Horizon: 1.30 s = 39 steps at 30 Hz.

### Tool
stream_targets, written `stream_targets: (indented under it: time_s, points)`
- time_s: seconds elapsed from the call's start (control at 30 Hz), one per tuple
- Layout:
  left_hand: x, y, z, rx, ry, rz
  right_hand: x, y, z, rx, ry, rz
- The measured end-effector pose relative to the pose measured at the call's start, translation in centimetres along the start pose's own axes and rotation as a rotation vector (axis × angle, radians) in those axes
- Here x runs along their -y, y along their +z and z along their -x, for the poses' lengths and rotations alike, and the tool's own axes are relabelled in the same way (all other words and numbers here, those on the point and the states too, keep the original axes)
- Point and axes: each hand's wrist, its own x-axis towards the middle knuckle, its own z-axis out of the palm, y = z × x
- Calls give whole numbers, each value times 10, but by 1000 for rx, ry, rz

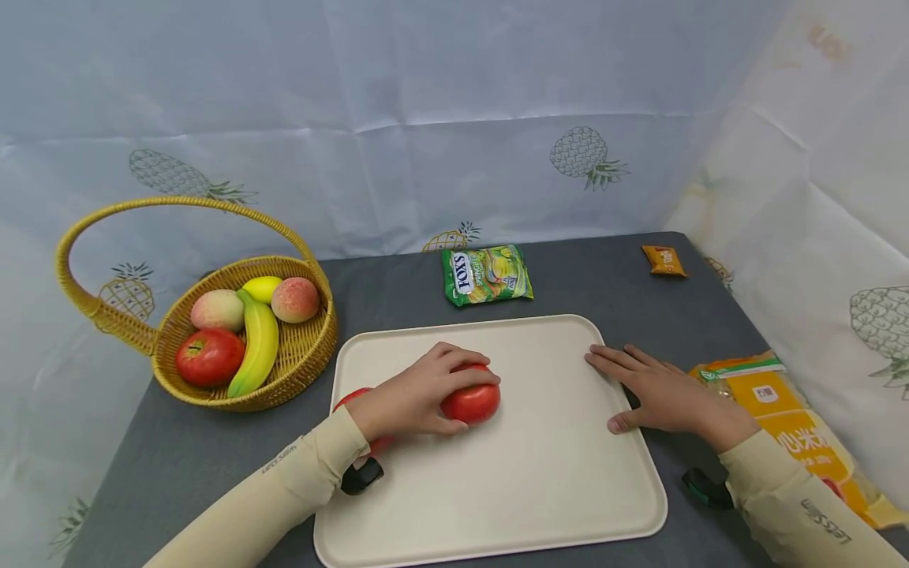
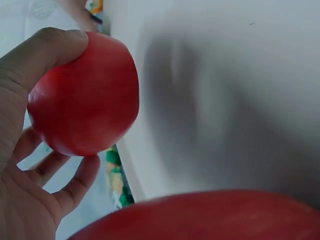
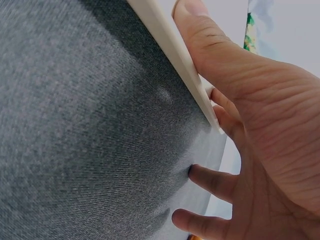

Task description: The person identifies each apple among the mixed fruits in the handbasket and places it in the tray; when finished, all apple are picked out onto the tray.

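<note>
My left hand (image 1: 420, 394) grips a red apple (image 1: 472, 401) over the left half of the cream tray (image 1: 547, 473). In the left wrist view, the thumb and fingers curl round this apple (image 2: 90, 100), and a shadow falls on the tray beside it. A second red fruit (image 2: 215, 217) lies close below in that view; in the head view my left wrist mostly hides it. On the tray's right edge rests my right hand (image 1: 656, 394), fingers spread and holding nothing. Its thumb (image 3: 210, 42) lies along the rim in the right wrist view.
A wicker basket (image 1: 308, 363) with fruit, including a banana (image 1: 256, 347), stands at the left. Behind the tray lies a green candy bag (image 1: 488, 274). A small orange packet (image 1: 663, 260) is at the back right, and a yellow grain bag (image 1: 795, 426) lies beside my right forearm.
</note>
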Motion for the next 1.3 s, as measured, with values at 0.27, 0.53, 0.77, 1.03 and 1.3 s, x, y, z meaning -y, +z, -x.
stream_targets:
  time_s: [0.27,0.53,0.77,1.03,1.3]
  points:
    - [-1,5,-3,52,-52,-12,1,-1,0,1,0,-10]
    - [-2,8,-4,85,-65,-49,2,-1,1,3,-5,-15]
    - [-2,11,-3,75,-43,-97,2,-2,2,-2,-6,-24]
    - [-3,12,-1,76,-47,-111,1,-1,1,-2,-7,-29]
    - [-3,0,6,8,-51,-92,2,-2,0,3,-2,-32]
